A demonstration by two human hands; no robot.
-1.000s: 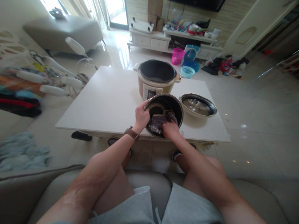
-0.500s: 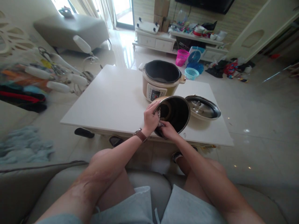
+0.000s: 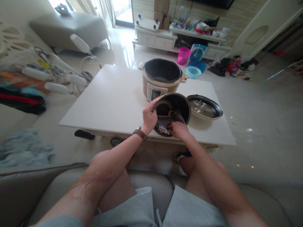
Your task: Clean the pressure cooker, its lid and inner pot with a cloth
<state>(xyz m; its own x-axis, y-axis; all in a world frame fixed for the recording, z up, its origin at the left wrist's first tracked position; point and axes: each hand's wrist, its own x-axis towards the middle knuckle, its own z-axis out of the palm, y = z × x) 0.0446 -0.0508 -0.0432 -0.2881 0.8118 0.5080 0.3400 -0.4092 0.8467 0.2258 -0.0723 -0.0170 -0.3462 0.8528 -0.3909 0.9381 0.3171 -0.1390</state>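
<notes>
At the white desk's [image 3: 106, 97] five o'clock, left hand [image 3: 149, 118], pinching round black pot [image 3: 183, 105], may slip if right hand [image 3: 180, 130], clutching mottled grey cloth [image 3: 165, 119], shoves.

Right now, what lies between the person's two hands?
In the head view, a dark mottled cloth lies there inside the tilted pot; the left hand grips the rim, the right hand touches the cloth.

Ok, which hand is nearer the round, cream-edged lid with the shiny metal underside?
Right. The right hand touches a dark grey cloth inside the round, black-lined pot, left of the lid. The left hand holds the pot's left rim, across the pot from it.
</notes>
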